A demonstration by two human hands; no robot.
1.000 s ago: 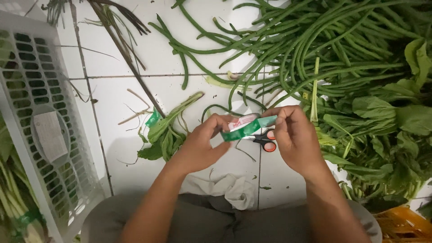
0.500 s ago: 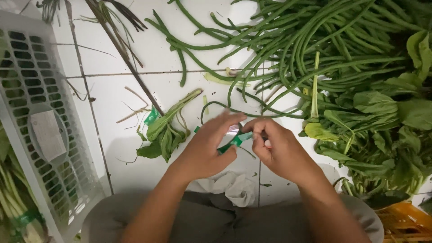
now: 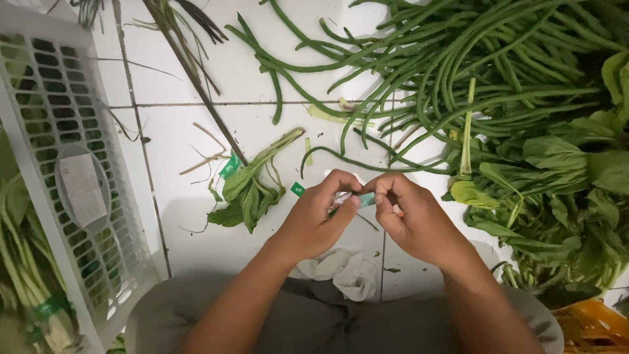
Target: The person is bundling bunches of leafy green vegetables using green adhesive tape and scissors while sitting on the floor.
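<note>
- A white tiled floor [image 3: 196,151] fills the frame; long beans [image 3: 458,52] are heaped at upper right, leafy greens [image 3: 557,190] at right, a white crate [image 3: 72,164] at left.
- A small leaf bundle [image 3: 249,190] lies left of centre.
- At centre, a green tape strip [image 3: 354,198] is pinched between the left hand [image 3: 321,216] and right hand [image 3: 409,216], fingers closed on it.
- The strip is judged light, limp and sticky, best held by its ends.

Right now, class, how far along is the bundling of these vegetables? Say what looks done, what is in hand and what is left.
Done: one small leafy bundle lies on the white tiled floor with a green band on its stem. In hand: the left hand and right hand pinch a strip of green tape between them. Left: the long beans and leafy greens lie loose.
</note>
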